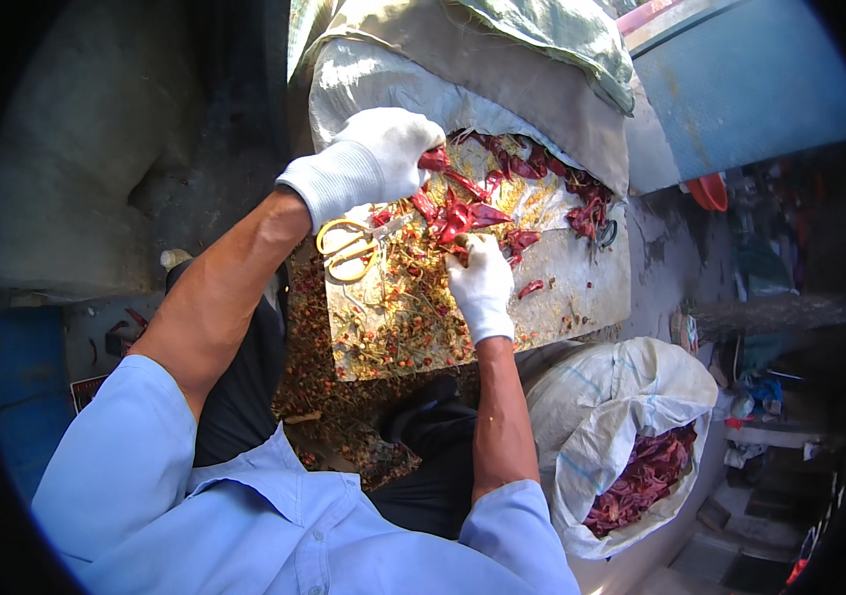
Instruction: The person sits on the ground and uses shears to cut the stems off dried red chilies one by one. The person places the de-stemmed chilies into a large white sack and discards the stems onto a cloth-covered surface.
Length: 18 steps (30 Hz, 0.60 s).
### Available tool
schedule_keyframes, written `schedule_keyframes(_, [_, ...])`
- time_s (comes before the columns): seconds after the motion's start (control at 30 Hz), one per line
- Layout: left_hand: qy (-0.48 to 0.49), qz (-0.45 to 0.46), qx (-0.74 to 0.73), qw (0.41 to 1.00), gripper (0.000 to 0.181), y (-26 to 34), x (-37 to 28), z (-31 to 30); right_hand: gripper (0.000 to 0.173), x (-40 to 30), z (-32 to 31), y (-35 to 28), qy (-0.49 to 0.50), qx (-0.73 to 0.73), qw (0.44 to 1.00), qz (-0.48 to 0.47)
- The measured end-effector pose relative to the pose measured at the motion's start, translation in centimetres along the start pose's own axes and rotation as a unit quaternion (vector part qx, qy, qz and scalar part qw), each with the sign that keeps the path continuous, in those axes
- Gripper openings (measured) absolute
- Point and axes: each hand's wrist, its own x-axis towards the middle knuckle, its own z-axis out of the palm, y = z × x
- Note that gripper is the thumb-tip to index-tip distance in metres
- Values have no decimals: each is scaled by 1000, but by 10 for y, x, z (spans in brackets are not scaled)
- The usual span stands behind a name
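Observation:
My left hand (397, 149), in a white knit glove, grips a dried red chili pepper (435, 159) above the far part of a low board (586, 286). Below it, several glossy red chilies (456, 219) lie in a loose pile. My right hand (481, 279), also gloved, has its curled fingertips against the near side of that pile; whether they pinch a chili is hidden. Yellow-handled scissors (352, 253) rest on the board left of the pile, their blades towards it. Seeds, stems and chili scraps (400, 320) cover much of the board's left half.
A white woven sack (564, 446) of dried red chilies (646, 480) stands at the right. Sacking (482, 82) covers more chilies at the board's far side, near a dark ring-shaped handle (607, 233). Scraps (311, 357) litter the ground between my legs.

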Motion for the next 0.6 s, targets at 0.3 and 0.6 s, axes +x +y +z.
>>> schedule_keyframes(0.3, [18,21,-53,998,23,0,2,7,14,6,13,12,62,-56,997,-2])
schedule_keyframes(0.6, [-114,-3,-249,962,35,37,9,22,12,2,-50,2,94,551,818,140])
